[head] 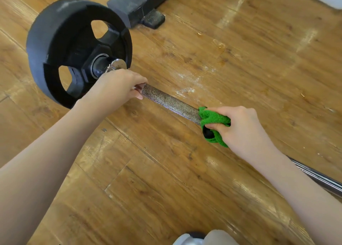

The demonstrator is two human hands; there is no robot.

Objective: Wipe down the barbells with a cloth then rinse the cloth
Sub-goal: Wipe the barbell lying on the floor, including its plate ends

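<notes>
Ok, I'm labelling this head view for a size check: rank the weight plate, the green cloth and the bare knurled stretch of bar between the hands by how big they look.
1. Weight plate, clearly largest.
2. Knurled stretch of bar and green cloth: too close to rank; the bar is longer, the cloth bulkier and partly hidden.

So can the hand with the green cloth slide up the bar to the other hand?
Probably yes. The right hand wraps the cloth round the bar, and the stretch up to the left hand looks bare.

Likely a gym — weight plate (77,50), wooden floor (240,59), dark equipment base (137,2).
</notes>
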